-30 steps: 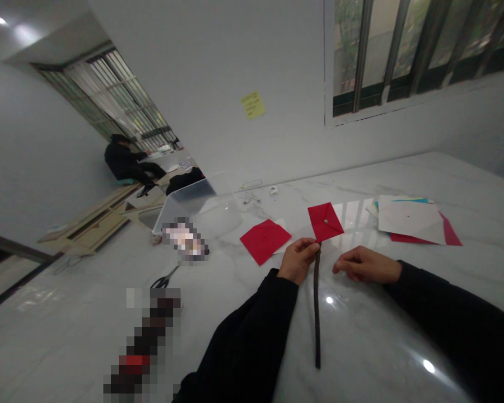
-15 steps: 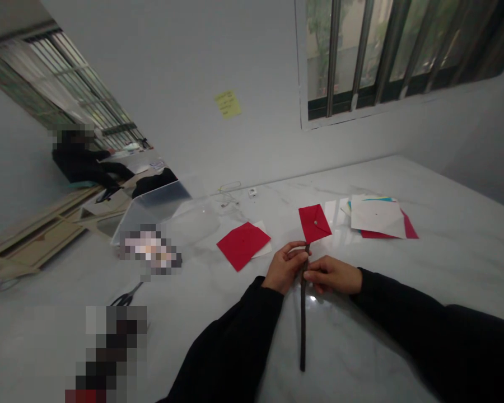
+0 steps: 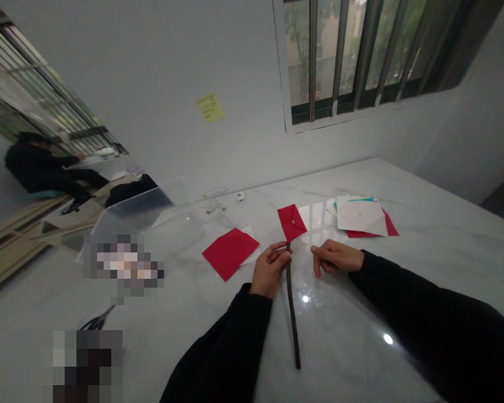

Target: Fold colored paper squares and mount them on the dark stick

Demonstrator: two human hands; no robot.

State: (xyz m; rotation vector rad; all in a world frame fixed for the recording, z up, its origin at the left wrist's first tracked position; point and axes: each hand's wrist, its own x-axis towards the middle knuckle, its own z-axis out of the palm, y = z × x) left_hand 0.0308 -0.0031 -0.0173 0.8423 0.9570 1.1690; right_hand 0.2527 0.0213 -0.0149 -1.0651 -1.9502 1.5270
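My left hand is closed round the upper part of a thin dark brown stick. At the stick's top end is a folded red paper pinwheel, with a small pale pin head in its middle. The stick's lower end points towards me. To the right of the stick, my right hand is apart from it and holds nothing; its index finger is partly stretched and the other fingers are bent. A flat red paper square lies left of my left hand, over a white sheet.
Stacked white, red and blue-green paper sheets lie at the right. Scissors lie at the left, by blurred-out items. Behind are a clear plastic bin, a cable and a small white plug. A person sits far left.
My right hand has let go of the stick and moved off to its right. My left hand still grips the stick, whose lower end now slants a little to the right. The view has shifted right.
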